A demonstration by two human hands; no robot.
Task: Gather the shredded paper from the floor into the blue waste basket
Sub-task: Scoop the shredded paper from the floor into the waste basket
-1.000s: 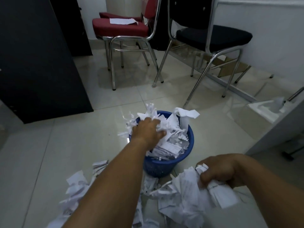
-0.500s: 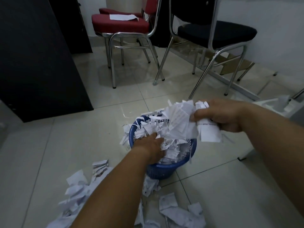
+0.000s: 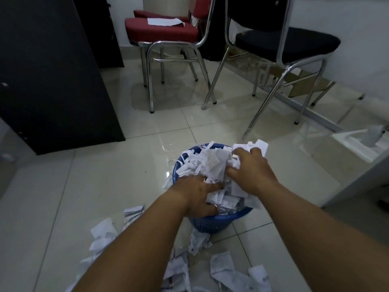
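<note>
Head view: loose shredded paper [image 3: 105, 234] lies on the floor at seven o'clock from the blue waste basket [image 3: 212, 223], nearer the left hand [image 3: 197, 194], which presses flat, fingers spread, beside the right hand [image 3: 250, 171] clutching scraps atop the heap; print is unreadable.

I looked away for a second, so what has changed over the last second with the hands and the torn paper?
The right hand carried its bunch of torn white paper up from the tiled floor and now presses it onto the heap in the round blue plastic waste basket. The left hand stayed on that heap. Scraps of torn white paper on the floor remain.
</note>
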